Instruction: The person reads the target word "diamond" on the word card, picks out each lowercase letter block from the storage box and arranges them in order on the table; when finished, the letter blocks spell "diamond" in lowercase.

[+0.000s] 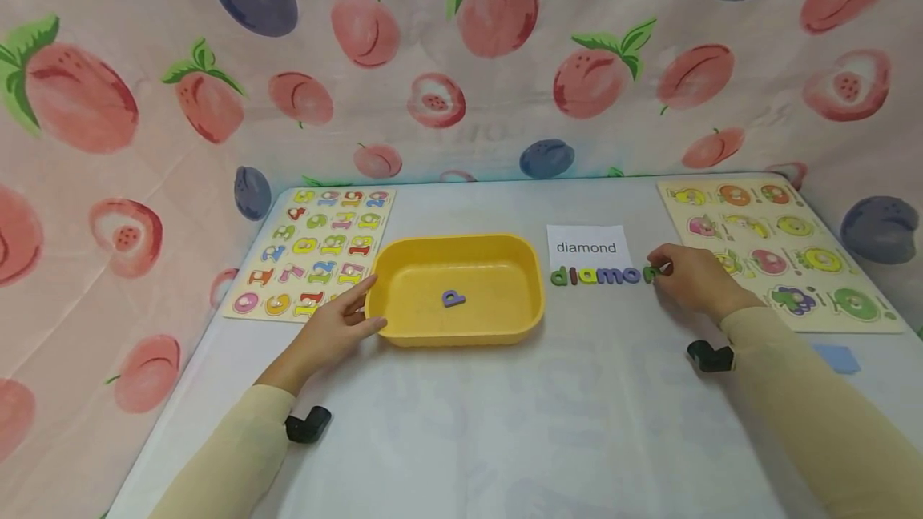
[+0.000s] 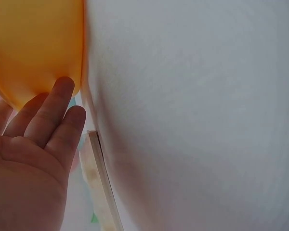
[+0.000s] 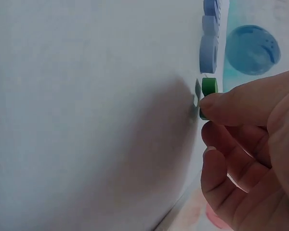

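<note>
My right hand (image 1: 695, 279) pinches a green letter n (image 3: 209, 86) between thumb and finger, at the right end of a letter row. To its left stand a green d (image 1: 558, 276), a reddish i, a yellow a, a purple m (image 1: 608, 275) and a blue o (image 1: 630, 275). Just behind them lies a white card (image 1: 587, 243) printed "diamond". My left hand (image 1: 335, 335) touches the left end of a yellow tray (image 1: 461, 337), its fingers fairly straight against the outer wall and thumb at the near corner. Inside the tray lies one purple letter (image 1: 453, 298), apparently a d.
A number puzzle board (image 1: 270, 277) lies left of the tray, partly behind the left hand. On the right is a fruit puzzle board (image 1: 822, 287), near the right forearm. A blue piece (image 1: 838, 358) lies beside the right sleeve. A fruit-print curtain (image 1: 404, 78) hangs behind the table.
</note>
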`<state>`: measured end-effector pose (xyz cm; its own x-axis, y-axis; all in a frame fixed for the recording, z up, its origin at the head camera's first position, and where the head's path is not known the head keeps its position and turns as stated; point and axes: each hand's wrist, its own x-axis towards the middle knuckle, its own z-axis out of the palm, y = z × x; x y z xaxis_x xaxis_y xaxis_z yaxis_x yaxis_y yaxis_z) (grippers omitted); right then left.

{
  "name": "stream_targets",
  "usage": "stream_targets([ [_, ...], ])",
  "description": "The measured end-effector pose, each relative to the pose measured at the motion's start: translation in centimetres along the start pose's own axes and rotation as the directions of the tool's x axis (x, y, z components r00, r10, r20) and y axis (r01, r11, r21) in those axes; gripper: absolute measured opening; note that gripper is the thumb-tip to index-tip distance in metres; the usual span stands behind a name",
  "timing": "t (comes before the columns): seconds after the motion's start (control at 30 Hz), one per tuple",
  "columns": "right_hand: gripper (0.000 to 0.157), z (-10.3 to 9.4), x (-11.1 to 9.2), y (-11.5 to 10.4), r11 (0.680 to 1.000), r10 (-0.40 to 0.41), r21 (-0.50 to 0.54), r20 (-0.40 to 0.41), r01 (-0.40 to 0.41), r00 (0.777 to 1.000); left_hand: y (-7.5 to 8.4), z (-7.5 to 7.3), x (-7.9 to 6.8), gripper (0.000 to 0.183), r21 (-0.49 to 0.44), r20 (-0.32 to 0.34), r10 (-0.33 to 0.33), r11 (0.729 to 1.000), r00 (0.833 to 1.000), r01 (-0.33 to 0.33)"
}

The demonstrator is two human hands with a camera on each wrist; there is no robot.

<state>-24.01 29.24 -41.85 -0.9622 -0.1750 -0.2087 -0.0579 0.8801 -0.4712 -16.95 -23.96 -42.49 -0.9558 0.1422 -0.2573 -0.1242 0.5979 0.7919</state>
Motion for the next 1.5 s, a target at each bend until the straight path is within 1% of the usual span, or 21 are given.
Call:
stream_targets([
  [0.23, 0.036, 0.17, 0.31, 0.52, 1.000, 0.009, 0.007, 0.006, -0.010, 1.000, 0.28, 0.04, -0.09, 0.081, 0.002, -0.004, 0.003, 1.000, 1.000, -0.003],
  [0.5, 0.037, 0.22, 0.38, 0.27, 1.000, 0.006, 0.003, 0.006, -0.006, 1.000, 0.25, 0.02, 0.03, 0.081, 0.002, -0.003, 0.012, 1.000, 1.000, -0.012],
  [0.83, 0.035, 0.45, 0.46, -0.05, 1.000, 0.007, -0.002, -0.009, -0.007, 1.000, 0.10, 0.07, 0.06, 0.082, 0.000, 0.003, 0.005, 1.000, 1.000, -0.005],
  [1.23, 0.038, 0.60, 0.45, 0.13, 1.000, -0.008, -0.005, -0.010, 0.008, 1.000, -0.08, 0.07, 0.15, 0.082, -0.007, 0.002, -0.007, 1.000, 1.000, 0.007],
  [1.5, 0.043, 0.47, 0.33, -0.11, 1.000, -0.002, -0.011, -0.004, 0.001, 1.000, -0.16, 0.07, 0.06, 0.081, -0.004, 0.000, 0.002, 1.000, 1.000, -0.002],
])
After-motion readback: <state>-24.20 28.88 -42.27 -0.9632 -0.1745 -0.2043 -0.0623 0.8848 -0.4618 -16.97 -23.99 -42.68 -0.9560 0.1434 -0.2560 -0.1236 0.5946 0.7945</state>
